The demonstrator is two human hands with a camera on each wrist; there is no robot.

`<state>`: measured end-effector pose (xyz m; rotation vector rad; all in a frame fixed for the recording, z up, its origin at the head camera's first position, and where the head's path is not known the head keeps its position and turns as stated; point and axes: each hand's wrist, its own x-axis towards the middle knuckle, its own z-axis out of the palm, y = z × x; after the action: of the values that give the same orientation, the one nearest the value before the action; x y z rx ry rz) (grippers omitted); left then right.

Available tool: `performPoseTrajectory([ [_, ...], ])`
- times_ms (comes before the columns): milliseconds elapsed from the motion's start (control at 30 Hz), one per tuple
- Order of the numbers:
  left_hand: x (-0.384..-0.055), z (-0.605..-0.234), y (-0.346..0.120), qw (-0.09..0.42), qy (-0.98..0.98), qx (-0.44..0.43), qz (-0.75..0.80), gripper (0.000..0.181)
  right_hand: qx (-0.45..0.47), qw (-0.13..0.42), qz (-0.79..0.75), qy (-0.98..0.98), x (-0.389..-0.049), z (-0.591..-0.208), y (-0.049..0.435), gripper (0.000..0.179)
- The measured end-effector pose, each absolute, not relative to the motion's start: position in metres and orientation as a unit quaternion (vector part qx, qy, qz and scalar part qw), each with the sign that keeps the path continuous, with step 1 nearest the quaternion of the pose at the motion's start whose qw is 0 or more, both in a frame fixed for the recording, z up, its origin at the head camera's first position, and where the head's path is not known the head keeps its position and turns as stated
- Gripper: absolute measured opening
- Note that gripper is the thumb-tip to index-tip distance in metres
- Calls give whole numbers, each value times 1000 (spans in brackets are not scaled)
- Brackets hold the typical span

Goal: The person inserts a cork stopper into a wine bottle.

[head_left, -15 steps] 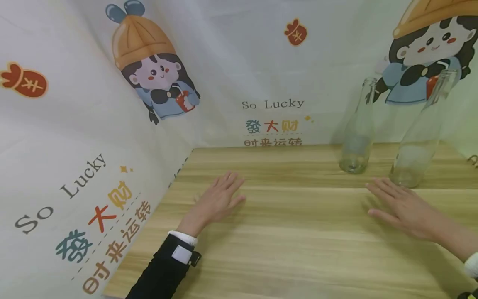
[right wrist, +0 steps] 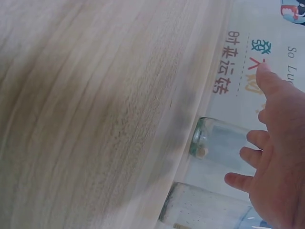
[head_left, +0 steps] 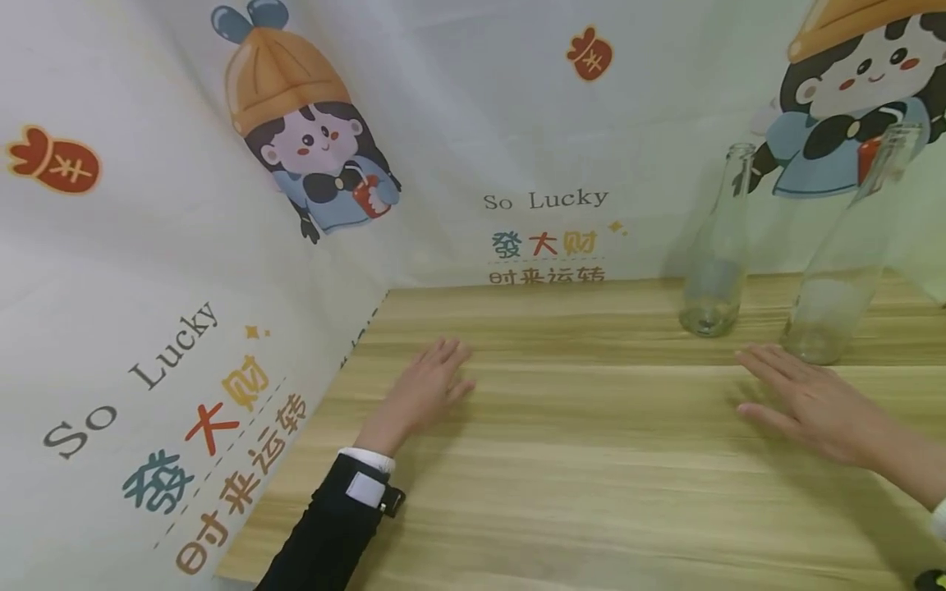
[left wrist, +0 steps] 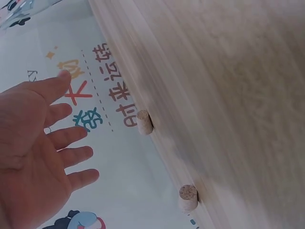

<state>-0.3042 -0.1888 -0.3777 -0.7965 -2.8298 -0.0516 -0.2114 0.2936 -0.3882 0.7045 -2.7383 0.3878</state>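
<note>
My left hand (head_left: 417, 394) hovers over the left part of the wooden table (head_left: 591, 476), palm down with loose, nearly straight fingers. Two small corks (left wrist: 144, 122) (left wrist: 188, 197) stand upright on the table in the left wrist view, apart from that hand; the head view does not show them. At the right, my right hand (head_left: 820, 410) is held with its fingers extended, holding nothing. Just beyond its fingers stands a clear glass bottle (head_left: 835, 304). A second clear glass bottle (head_left: 713, 283) is a little farther back and to the left. Both are upright with uncovered mouths.
A white printed cloth (head_left: 436, 123) with cartoon figures and lettering hangs behind the table and along its left side. The table's back edge meets the cloth close behind the bottles.
The head view has shifted slightly, so the scene sits a little farther right. My left hand has drifted slightly left. My right hand stays near the closer bottle; both bottles stand where they were.
</note>
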Motion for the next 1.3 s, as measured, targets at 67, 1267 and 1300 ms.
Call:
performPoseTrajectory([
  [67, -309, -378, -190, 101, -959, -265, -24, 53, 243, 144, 136, -950, -212, -389, 294, 69],
  [1267, -385, -390, -169, 51, -996, -67, -40, 35, 147, 155, 78, -974, -227, -384, 315, 57],
  [1300, -386, -391, -168, 52, -996, -59, -37, 34, 143, 153, 77, -975, -227, -385, 315, 57],
])
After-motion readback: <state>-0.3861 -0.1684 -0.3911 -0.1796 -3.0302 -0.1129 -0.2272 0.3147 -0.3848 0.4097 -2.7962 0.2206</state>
